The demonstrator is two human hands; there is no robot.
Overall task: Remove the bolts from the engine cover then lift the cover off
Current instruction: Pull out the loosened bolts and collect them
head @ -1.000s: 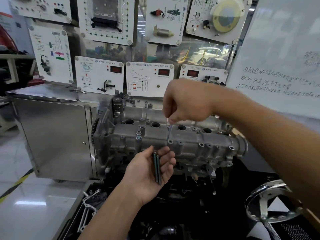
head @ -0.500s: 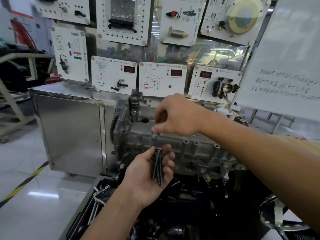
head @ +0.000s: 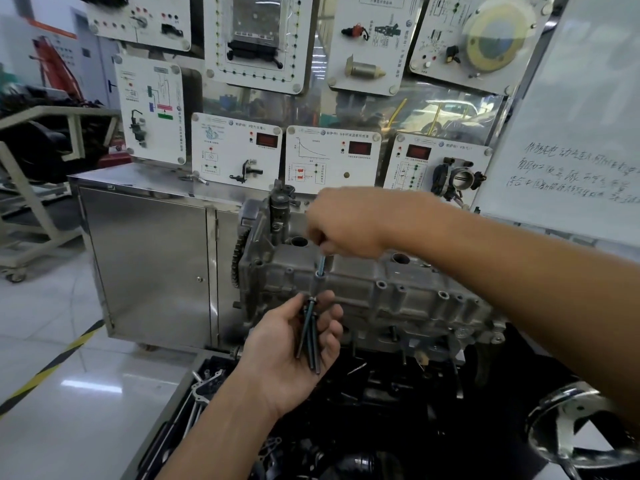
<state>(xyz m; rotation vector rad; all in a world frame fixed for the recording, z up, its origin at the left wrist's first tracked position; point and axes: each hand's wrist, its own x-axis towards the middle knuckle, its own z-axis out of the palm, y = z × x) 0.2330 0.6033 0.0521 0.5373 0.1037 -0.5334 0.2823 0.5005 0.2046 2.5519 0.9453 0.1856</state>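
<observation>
A grey cast engine cover [head: 398, 292] sits on top of the engine in the middle of the view. Above its left part my right hand [head: 343, 225] pinches a long bolt [head: 321, 265] that stands partly out of a hole in the cover. Lower down, in front of the cover, my left hand [head: 294, 351] lies palm up and holds several long dark bolts [head: 310, 332] under its thumb and fingers. Empty bolt holes show along the cover's front edge.
A steel cabinet [head: 149, 258] stands left of the engine. White training panels [head: 332, 157] fill the wall behind, and a whiteboard [head: 571, 133] is at the right. A tray with metal parts [head: 201, 393] lies below left. A chromed wheel [head: 581, 427] is at the lower right.
My right hand has drawn the bolt up out of its hole, so its shank now shows. The view has shifted left and closer. My left hand still holds its bolts.
</observation>
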